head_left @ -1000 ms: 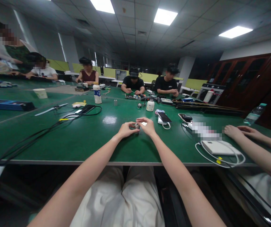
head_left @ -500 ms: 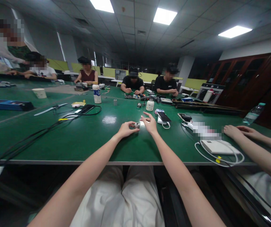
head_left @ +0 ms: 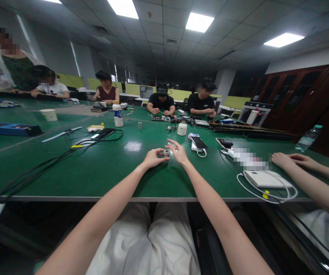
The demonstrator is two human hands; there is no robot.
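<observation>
A small silvery metal cylinder (head_left: 166, 153) stands upright on the green tabletop (head_left: 115, 172). Thumb and fingers of my left hand (head_left: 153, 158) close around its left side and grip it. Just to the right, my right hand (head_left: 178, 151) hovers with its fingers apart, close to the cylinder's top and holding nothing that I can see. Fine markings on the cylinder are too small to make out.
Beyond my hands are a white jar (head_left: 182, 128), small metal parts (head_left: 169, 128) and another metal cylinder (head_left: 140, 125). A phone (head_left: 198, 142) lies to the right, near a co-worker's hands (head_left: 284, 158). Black cables (head_left: 64, 154) cross the left side.
My right hand has shifted slightly left, toward the metal cylinder. My left hand keeps its grip in the same place. At the far left, a standing person has moved.
</observation>
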